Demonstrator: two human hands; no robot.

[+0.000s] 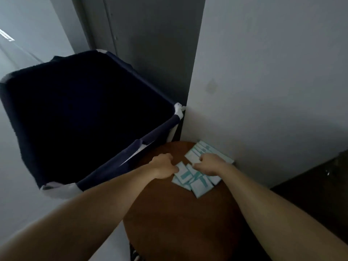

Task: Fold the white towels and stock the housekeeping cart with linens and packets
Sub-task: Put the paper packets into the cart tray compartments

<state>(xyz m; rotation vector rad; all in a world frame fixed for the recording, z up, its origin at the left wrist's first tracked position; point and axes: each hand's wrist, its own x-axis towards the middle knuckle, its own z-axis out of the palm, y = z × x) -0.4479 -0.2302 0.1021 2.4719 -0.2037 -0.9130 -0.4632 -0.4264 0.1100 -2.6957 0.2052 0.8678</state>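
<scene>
Several white and teal packets [195,182] lie in a loose heap on a round brown table [178,219], with more of them [211,150] fanned out against the wall behind. My left hand [164,166] has curled fingers that pinch the left edge of the heap. My right hand [211,163] rests on top of the packets with its fingers curled over them. The cart's dark navy linen bag [81,117] stands open just left of the table, its inside too dark to see.
A white wall [273,91] rises right behind the table, with a grey door [150,44] beyond the bag. A dark cabinet [320,185] stands to the right of the table. Pale floor [22,44] stretches off to the left.
</scene>
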